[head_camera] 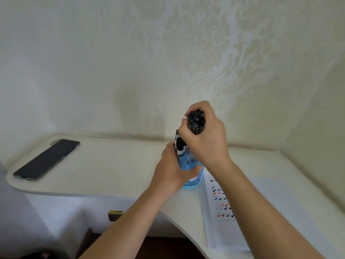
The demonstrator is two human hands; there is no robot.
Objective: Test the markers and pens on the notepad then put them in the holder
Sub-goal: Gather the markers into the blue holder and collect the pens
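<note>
Wall (130, 53) – pale, with a raised floral pattern, filling the far half of the scene. Table (112, 165) – white top with a curved near edge, set against the wall. Notepad (222, 232) – white sheets lying flat at the near right of the table, partly crossed by the right forearm. Phone (46, 159) – dark, screen up, lying at the far left of the table, well apart from everything else. Right hand (207, 133) – fingers curled tight round a bundle of pens, raised above the holder. Left hand (171, 171) – wrapped round the side of the holder, thumb across its near face. Holder (194, 179) – light blue cup with white dots, upright on the table just left of the notepad. Pens (196, 122) – a bunch with dark ends toward the camera, clear barrels reaching down into the holder. Marker (180, 146) – black and white, upright at the left side of the holder. Tick marks (220, 200) – rows in black, blue and red on the far left part of the notepad.
</note>
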